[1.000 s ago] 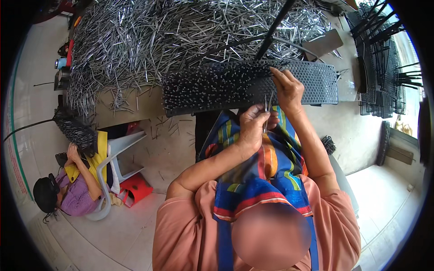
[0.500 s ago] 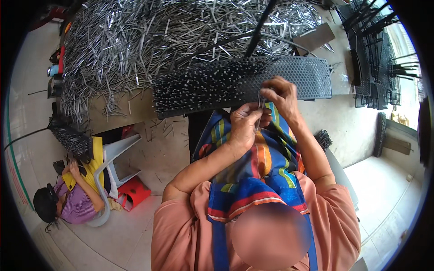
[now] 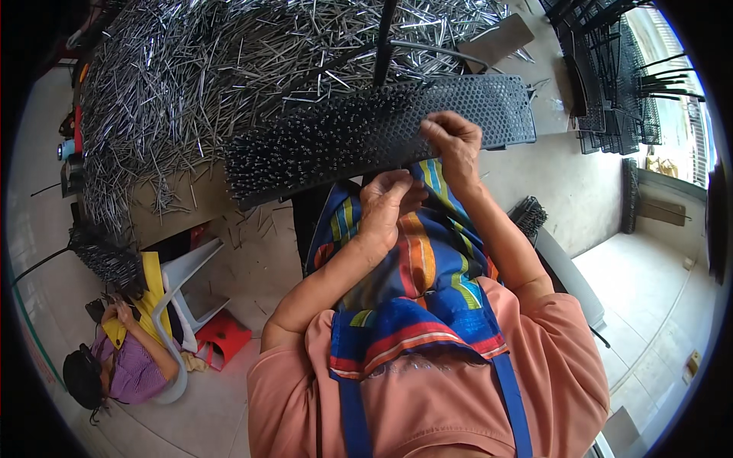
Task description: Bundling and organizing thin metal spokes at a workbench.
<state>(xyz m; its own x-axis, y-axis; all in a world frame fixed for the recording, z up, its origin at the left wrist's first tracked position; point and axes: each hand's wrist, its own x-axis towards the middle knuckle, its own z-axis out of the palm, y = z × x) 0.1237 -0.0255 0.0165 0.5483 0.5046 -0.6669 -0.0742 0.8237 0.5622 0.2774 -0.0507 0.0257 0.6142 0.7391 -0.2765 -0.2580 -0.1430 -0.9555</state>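
Observation:
A long dark perforated panel [image 3: 477, 107] lies across in front of me, tilted. Its left and middle part bristles with thin upright pins [image 3: 298, 156]; the right part shows bare holes. My right hand [image 3: 458, 146] is over the panel's near edge, thumb and forefinger pinched together at the border of the pin-filled part. Anything between those fingertips is too small to make out. Just below the panel, my left hand [image 3: 385, 202] is held above my striped apron [image 3: 416, 256], its fingers curled inward. What it holds, if anything, is hidden.
Behind the panel spreads a big heap of thin metal strips [image 3: 183, 84]. A brown flat plate [image 3: 500, 42] lies at its right end. Black mesh racks [image 3: 611, 84] stand at the far right. A person [image 3: 126, 347] sits at lower left beside a grey chair [image 3: 172, 305] and a red container [image 3: 221, 340].
My hands have moved apart; the right hand has gone up to the panel from beside the left. Thin metal strips seen between them earlier no longer show. The whole view has shifted slightly.

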